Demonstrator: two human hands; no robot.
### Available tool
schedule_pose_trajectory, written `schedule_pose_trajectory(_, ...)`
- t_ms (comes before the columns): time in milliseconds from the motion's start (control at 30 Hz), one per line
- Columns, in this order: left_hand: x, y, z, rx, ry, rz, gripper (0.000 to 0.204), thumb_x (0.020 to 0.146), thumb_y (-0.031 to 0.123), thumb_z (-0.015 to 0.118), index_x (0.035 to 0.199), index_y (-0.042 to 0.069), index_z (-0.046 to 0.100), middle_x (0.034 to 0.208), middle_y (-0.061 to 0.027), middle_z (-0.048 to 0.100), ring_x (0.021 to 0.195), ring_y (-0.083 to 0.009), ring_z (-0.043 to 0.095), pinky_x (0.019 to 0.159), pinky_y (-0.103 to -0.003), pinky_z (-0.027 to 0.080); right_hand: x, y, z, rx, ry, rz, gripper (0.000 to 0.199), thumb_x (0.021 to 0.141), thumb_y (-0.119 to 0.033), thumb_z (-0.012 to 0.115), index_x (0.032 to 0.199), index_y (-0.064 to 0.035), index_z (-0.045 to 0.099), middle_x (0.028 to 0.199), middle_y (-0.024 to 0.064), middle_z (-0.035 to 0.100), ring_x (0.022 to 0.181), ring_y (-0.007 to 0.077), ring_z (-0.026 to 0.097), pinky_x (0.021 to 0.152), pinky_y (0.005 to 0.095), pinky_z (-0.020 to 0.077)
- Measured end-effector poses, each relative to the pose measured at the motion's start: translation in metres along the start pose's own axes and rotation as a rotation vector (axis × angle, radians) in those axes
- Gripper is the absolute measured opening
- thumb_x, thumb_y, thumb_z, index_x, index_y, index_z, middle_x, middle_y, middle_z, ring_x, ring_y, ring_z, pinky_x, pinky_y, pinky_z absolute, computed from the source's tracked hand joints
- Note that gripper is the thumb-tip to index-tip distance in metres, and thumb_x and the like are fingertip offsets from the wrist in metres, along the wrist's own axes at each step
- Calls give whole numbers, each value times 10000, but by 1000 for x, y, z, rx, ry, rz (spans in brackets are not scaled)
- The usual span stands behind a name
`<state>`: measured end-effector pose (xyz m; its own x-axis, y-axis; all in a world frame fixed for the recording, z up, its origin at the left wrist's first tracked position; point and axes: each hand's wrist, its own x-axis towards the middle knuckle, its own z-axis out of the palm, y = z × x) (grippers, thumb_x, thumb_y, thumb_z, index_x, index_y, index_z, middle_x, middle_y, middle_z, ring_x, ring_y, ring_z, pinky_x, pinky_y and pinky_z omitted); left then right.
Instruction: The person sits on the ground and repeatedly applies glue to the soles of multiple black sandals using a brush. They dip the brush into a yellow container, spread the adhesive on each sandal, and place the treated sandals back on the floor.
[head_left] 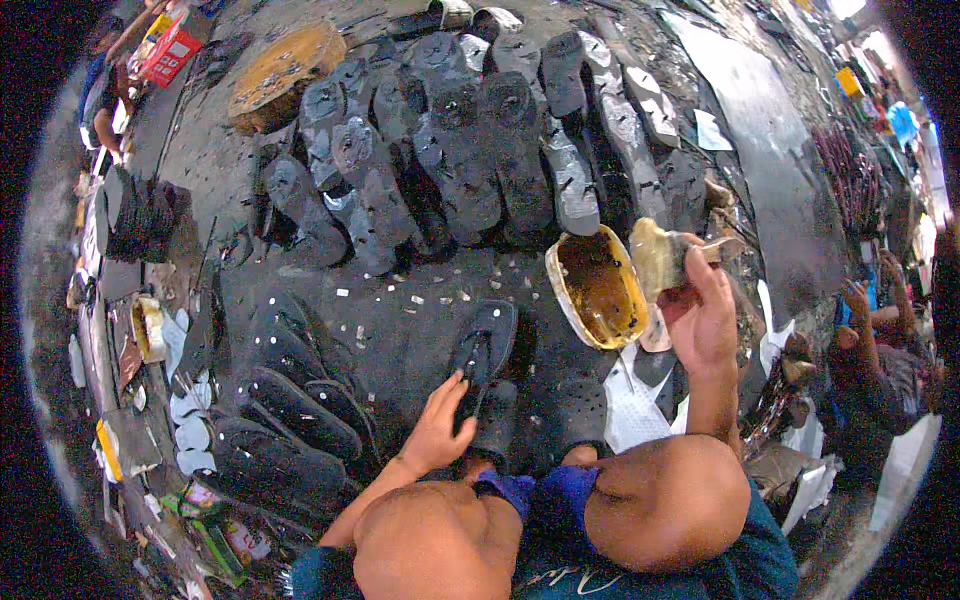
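A black flip-flop (492,330) lies on the dark ground in front of my feet. The fingertips of my left hand (438,425) touch its near edge, with the fingers extended and the thumb apart. On the right, my right hand (703,305) is raised and closed around a glue brush (655,255) with a thick, pale yellow crust; its outline is partly blurred. Just left of the brush stands an oblong tub (560,290) with a yellowish rim and sticky brown-yellow residue inside.
Rows of dark sole-shaped pieces (460,160) stretch across the far side. More black flip-flops (290,410) lie at my left, near a stack of soles (140,215). A wooden block (290,75) stands far left. White sheet scraps (635,400) lie by my right knee.
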<state>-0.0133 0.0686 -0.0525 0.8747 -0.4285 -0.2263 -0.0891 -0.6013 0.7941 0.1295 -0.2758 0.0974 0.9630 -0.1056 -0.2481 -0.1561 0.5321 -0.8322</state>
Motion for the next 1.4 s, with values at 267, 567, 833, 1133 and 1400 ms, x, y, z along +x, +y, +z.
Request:
schedule_pose_trajectory(267, 111, 11, 28, 143, 123, -75, 699, 958, 472, 586, 1498, 56, 430, 1599, -256, 276, 1498, -431, 215, 1191, -619, 103, 2, 55, 11, -262, -50, 161, 281, 952, -63, 663, 1213, 7, 585, 1128, 105, 680, 1003, 182, 671, 915, 352, 546)
schedule_pose_trajectory(567, 141, 56, -41, -1425, 440, -449, 459, 1087, 342, 339, 1314, 20, 575, 1223, -89, 669, 1090, -221, 651, 978, -368, 502, 42, 99, 66, -940, -281, -485, 216, 868, -111, 770, 1057, -30, 705, 1027, 90, 731, 900, 202, 703, 803, 341, 532)
schedule_pose_trajectory(833, 129, 42, -19, -1522, 405, -472, 478, 1077, 400, 382, 1235, 24, 632, 1154, -67, 688, 1025, -197, 658, 928, -325, 504, 30, 90, 59, -908, -153, -329, 174, 883, -164, 742, 1007, -49, 706, 996, 129, 733, 914, 290, 715, 829, 377, 546)
schedule_pose_trajectory(1133, 132, 48, -35, -1254, 648, -345, 429, 1066, 341, 490, 1227, -31, 630, 1164, -66, 671, 1076, -149, 617, 973, -326, 476, 1, 100, 75, -806, -313, -597, 216, 906, -125, 727, 1094, -29, 678, 1021, 127, 726, 924, 258, 705, 805, 347, 535)
schedule_pose_trajectory(1400, 125, 43, -26, -1103, 661, -108, 414, 1081, 329, 460, 1249, -19, 610, 1160, -96, 665, 1073, -167, 620, 902, -323, 522, 5, 124, 80, -255, -82, 9, 254, 959, -216, 685, 1117, -18, 666, 997, 57, 717, 931, 175, 675, 832, 316, 526)
